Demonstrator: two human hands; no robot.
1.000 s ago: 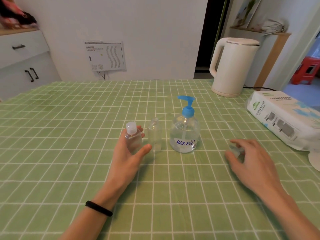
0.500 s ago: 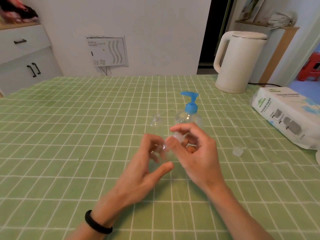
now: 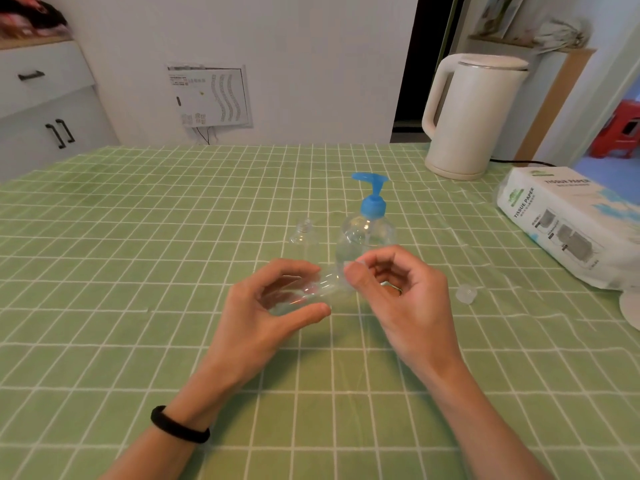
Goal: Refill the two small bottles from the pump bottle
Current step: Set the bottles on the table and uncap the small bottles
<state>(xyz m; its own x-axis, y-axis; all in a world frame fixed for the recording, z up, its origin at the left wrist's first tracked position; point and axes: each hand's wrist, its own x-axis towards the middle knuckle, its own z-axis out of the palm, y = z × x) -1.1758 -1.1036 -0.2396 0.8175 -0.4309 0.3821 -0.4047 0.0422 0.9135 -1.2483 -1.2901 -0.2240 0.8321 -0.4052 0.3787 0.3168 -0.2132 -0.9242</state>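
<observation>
Above the middle of the table [image 3: 138,237], the left hand [image 3: 263,317] grips a small clear bottle [image 3: 311,289] lying sideways, and the right hand [image 3: 408,299] pinches what looks like its cap [image 3: 358,265]. Just behind stand the second small bottle [image 3: 304,233] and the pump bottle [image 3: 367,233]. A loose cap [image 3: 465,294] lies toward the right edge.

We've got bright, even daylight here, soft and a touch cool, with a bluish cast on the floor [image 3: 611,168] at far right. Only faint shadows sit on the tablecloth [image 3: 104,271] under the left hand [image 3: 263,313] and right hand [image 3: 408,299]. The small bottle [image 3: 311,289] they hold is a glinting, see-through smear. Grid lines bow towards the edges, and the kettle [image 3: 474,116] leans with the wide lens.
</observation>
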